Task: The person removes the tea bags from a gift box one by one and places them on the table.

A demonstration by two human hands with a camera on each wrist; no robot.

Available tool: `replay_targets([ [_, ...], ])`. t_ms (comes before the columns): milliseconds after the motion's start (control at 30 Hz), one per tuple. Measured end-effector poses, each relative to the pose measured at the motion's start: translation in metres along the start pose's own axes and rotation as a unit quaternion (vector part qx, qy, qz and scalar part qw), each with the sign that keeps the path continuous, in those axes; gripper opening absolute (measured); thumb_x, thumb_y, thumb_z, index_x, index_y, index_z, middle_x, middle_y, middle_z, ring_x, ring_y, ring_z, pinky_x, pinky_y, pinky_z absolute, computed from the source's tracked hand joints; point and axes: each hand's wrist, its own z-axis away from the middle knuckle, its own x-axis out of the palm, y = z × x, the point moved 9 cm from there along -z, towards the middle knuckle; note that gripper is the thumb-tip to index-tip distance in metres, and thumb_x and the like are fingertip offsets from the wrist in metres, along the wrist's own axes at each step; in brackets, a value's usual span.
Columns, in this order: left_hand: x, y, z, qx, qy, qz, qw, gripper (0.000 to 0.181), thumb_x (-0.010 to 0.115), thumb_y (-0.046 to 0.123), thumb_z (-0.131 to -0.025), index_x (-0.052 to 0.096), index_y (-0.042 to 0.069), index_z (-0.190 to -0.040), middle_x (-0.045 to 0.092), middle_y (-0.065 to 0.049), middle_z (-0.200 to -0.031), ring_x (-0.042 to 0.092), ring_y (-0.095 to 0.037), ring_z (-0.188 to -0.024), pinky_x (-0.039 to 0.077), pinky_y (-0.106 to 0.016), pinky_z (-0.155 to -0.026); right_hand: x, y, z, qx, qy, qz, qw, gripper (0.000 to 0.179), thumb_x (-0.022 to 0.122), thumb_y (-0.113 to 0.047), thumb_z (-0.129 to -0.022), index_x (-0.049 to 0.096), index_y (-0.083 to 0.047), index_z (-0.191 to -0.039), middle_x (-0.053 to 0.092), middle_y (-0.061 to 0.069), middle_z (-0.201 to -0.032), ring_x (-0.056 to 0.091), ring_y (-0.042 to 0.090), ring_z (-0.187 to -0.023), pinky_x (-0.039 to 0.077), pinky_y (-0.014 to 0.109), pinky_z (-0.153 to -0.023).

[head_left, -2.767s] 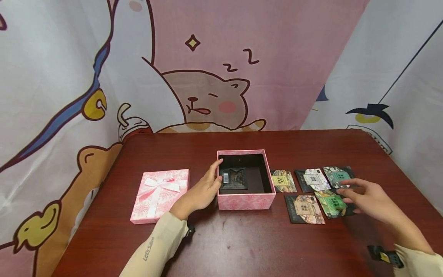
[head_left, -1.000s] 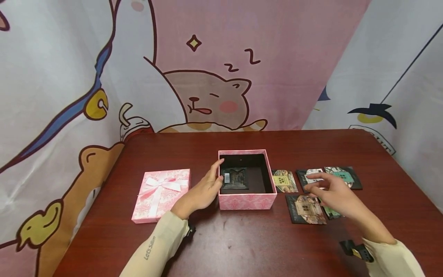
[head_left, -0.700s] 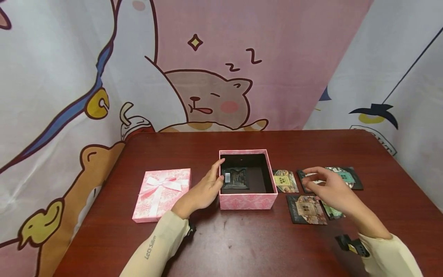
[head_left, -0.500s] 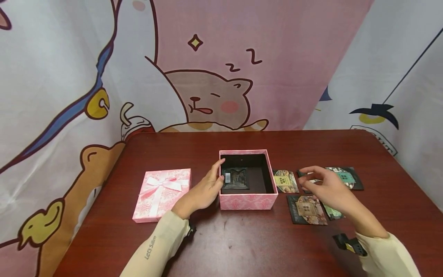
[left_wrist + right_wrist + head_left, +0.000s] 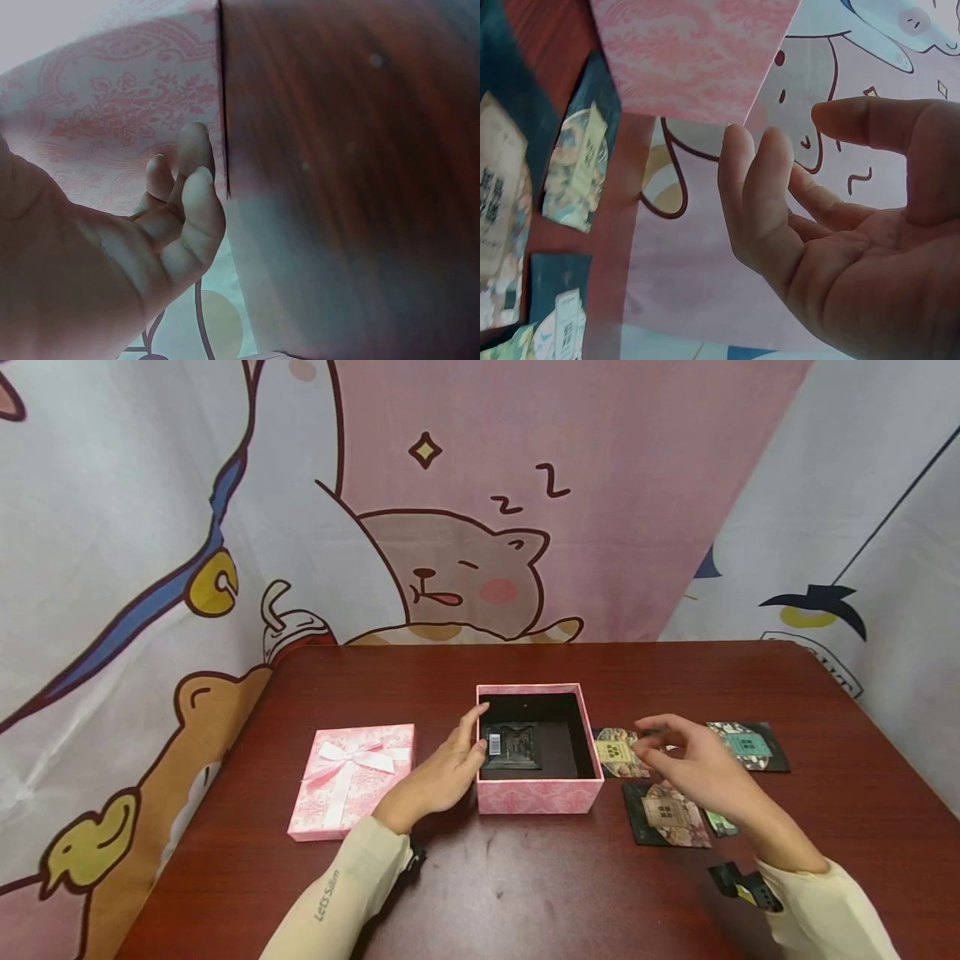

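Observation:
My left hand (image 5: 442, 777) rests against the left wall of an open pink box (image 5: 538, 797), fingertips at its rim. In the left wrist view, the fingers of that hand lie loosely bent beside the box's patterned side. A dark sachet (image 5: 512, 747) with a barcode label lies inside at the left. My right hand (image 5: 701, 768) hovers over the sachets right of the box, thumb and fingers apart with nothing between them. Nearest its fingertips is a yellow-labelled sachet (image 5: 617, 753). A white-labelled sachet (image 5: 564, 319) is mostly hidden under the hand in the head view.
A pink lid (image 5: 352, 781) with a ribbon bow lies left of the box. Right of the box are a brown-labelled sachet (image 5: 667, 814), a teal-labelled sachet (image 5: 750, 746) and a partly covered green sachet (image 5: 722, 823). A cartoon-printed cloth (image 5: 600, 527) hangs behind the table.
My right hand has moved left from the green and teal sachets, past the white-labelled one, towards the yellow-labelled one, staying empty. The left hand, box and sachets keep their places.

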Motion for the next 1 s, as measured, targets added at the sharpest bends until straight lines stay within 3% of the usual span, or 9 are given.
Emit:
replay_targets([
  [167,0.001,-0.002,0.001,-0.006,-0.005,-0.002,1.0000,0.057,0.033,0.028,-0.107,0.010,0.018,-0.158,0.029,-0.027,-0.154,0.036,-0.036,-0.139,0.030,-0.050,-0.113,0.007,-0.011,-0.004,-0.015,-0.003,-0.015,0.9998,0.038,0.061,-0.013,-0.099,0.053,0.003,-0.132,0.065,0.020,-0.111,0.065,0.010,-0.085,0.053,0.031,-0.059],
  [400,0.000,0.000,0.001,0.000,0.001,-0.003,1.0000,0.057,0.035,0.024,-0.106,0.011,0.016,-0.157,0.031,-0.027,-0.153,0.035,-0.036,-0.140,0.029,-0.051,-0.113,0.012,-0.023,-0.008,-0.034,-0.006,-0.024,0.9991,0.034,0.062,-0.010,-0.097,0.055,0.004,-0.128,0.068,0.019,-0.106,0.065,0.010,-0.079,0.055,0.034,-0.059],
  [600,0.001,0.000,0.000,0.003,0.002,-0.005,1.0000,0.057,0.035,0.024,-0.106,0.011,0.016,-0.157,0.031,-0.028,-0.152,0.035,-0.036,-0.140,0.029,-0.051,-0.113,0.016,-0.027,-0.010,-0.039,-0.007,-0.036,0.9986,0.032,0.061,-0.007,-0.096,0.056,0.005,-0.126,0.066,0.022,-0.106,0.067,0.014,-0.084,0.055,0.034,-0.059],
  [1000,-0.001,0.001,0.001,0.000,-0.001,-0.009,1.0000,0.057,0.037,0.021,-0.106,0.010,0.017,-0.157,0.031,-0.028,-0.152,0.035,-0.036,-0.140,0.029,-0.050,-0.113,0.024,-0.037,-0.016,-0.043,-0.012,-0.048,0.9978,0.036,0.063,-0.005,-0.095,0.055,0.007,-0.127,0.066,0.019,-0.101,0.060,0.009,-0.066,0.050,0.030,-0.053],
])
